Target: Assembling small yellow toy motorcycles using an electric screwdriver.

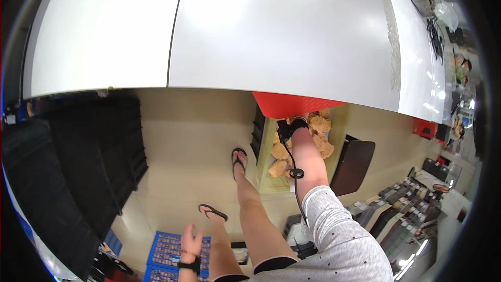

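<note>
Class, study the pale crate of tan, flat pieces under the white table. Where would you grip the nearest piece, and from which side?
Judging by its pose, grip the nearest tan piece across its thin edges, coming from above: the pale crate is open-topped, and the piece lies flat on the pile. The right hand already reaches in that way.

Right arm runs from about 5 o'clock up toward the middle, in a speckled grey short sleeve [339, 230], bare forearm [309, 159] stretched out nearly straight. There's a black strap round the wrist [298, 123] with a thin black cable [297, 188] trailing back along the arm. The right hand itself is out of sight past that strap. Left hand [191, 241] hangs low near 6 o'clock, fingers loosely spread and empty, with a black wristband [189, 266].
</note>
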`<state>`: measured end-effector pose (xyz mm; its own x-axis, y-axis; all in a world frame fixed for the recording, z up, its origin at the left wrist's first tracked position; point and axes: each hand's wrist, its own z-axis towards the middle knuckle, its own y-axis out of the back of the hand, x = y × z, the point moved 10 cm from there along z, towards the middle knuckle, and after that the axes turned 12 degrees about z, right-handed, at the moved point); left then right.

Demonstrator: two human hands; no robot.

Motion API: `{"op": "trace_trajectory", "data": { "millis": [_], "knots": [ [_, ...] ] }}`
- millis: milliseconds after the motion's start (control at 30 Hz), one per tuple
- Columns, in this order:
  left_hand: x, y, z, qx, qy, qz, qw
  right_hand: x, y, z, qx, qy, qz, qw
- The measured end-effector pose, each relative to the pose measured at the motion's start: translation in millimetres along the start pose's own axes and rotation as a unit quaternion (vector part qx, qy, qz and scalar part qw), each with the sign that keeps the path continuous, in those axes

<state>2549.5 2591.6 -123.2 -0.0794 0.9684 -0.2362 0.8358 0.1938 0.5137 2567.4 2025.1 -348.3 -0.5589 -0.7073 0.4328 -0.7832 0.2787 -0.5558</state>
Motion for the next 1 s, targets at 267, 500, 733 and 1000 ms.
{"op": "trace_trajectory", "data": {
  "millis": [267, 500, 733, 1000],
  "knots": [
    [-318, 159, 224, -0.417, -0.381, 0.091, 0.82, -9, 10, 6, -0.02, -0.006, 0.049, 0.999],
    [-364, 161, 314, -0.276, -0.328, 0.249, 0.868, -15, 17, 13, -0.023, -0.012, 0.071, 0.997],
    [-349, 153, 297, -0.252, -0.363, 0.257, 0.86, -26, 39, -21, -0.002, -0.039, 0.059, 0.997],
    [-411, 155, 154, -0.113, -0.478, 0.048, 0.87, -38, 87, -87, 0.063, 0.254, -0.473, 0.841]
  ]
}}
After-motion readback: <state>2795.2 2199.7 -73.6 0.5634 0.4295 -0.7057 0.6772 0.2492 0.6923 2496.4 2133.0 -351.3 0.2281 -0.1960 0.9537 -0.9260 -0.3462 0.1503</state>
